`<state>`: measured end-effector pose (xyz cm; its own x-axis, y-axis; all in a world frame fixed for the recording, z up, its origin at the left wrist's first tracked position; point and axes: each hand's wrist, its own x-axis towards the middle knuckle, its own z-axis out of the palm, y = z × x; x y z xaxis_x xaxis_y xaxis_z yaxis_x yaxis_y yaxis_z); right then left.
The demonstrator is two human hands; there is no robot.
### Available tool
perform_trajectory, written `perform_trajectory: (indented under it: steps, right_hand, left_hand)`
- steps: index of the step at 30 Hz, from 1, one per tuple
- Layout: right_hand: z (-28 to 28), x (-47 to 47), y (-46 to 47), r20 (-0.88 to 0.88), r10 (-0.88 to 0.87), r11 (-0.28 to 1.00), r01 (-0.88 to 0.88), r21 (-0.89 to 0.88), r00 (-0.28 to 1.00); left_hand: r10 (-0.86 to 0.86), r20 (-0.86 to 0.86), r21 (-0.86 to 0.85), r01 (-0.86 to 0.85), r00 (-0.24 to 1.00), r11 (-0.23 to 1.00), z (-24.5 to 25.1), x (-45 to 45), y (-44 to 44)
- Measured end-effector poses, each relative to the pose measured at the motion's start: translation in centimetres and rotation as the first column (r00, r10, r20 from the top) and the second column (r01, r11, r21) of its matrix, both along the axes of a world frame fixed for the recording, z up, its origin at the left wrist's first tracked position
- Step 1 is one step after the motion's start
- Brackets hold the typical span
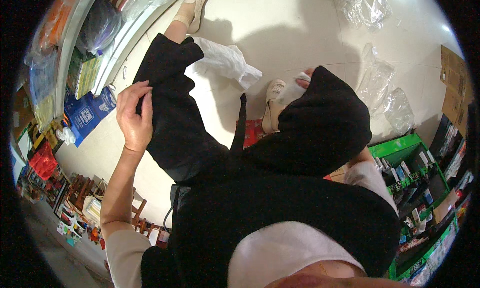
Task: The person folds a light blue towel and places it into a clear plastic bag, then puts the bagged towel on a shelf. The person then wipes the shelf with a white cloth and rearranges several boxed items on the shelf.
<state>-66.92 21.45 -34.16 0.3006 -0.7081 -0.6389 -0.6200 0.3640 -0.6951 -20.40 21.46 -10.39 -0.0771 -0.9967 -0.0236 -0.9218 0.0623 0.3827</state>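
My left hand (134,115) lies against the outer side of my left leg in black trousers (168,100). Its fingers are bent, with a gap between them and the thumb, and nothing shows inside it. Most of my right hand (308,76) is hidden behind my right knee. The visible fingers grip a thin whitish sheet, perhaps plastic (291,91), which hangs beside my beige right shoe (276,87). Between my feet, a crumpled white cloth or bag (225,59) is spread on the floor. A black strap (240,119) hangs between my legs.
Clear plastic bags (375,81) litter the tiled floor to the right. Beyond them are cardboard boxes (453,81) and a green display rack (408,175) with small goods. Shelves with bagged goods (97,29) line the left, above a blue bag (90,113). Wooden stools (140,213) stand behind left.
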Motion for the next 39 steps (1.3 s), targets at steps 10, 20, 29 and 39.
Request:
perform_trajectory:
  steps: [10, 20, 29, 39]
  right_hand:
    - [-9.4, 19.8, -3.9, 0.218, 0.481, 0.867, -0.497, 0.024, 0.849]
    - [-4.8, 10.9, -11.1, 0.031, 0.19, 0.963, -0.18, -0.199, 0.981]
    - [7.9, -4.2, -5.9, -0.374, -0.015, 0.885, -0.162, -0.437, 0.927]
    - [27.6, 1.1, -0.3, -0.224, -0.116, 0.46, -0.147, -0.876, 0.968]
  left_hand:
    - [0.059, -0.008, -0.013, -0.059, 0.998, 0.998, -0.7, -0.3, 1.0]
    - [0.053, 0.013, -0.07, -0.052, 0.999, 0.996, -0.5, -1.7, 0.6]
    - [-0.014, 0.028, -0.15, 0.018, 1.0, 0.989, 0.2, -5.1, -0.8]
    - [-0.122, 0.005, 0.399, 0.11, 0.992, 0.91, 0.8, -10.6, -4.9]
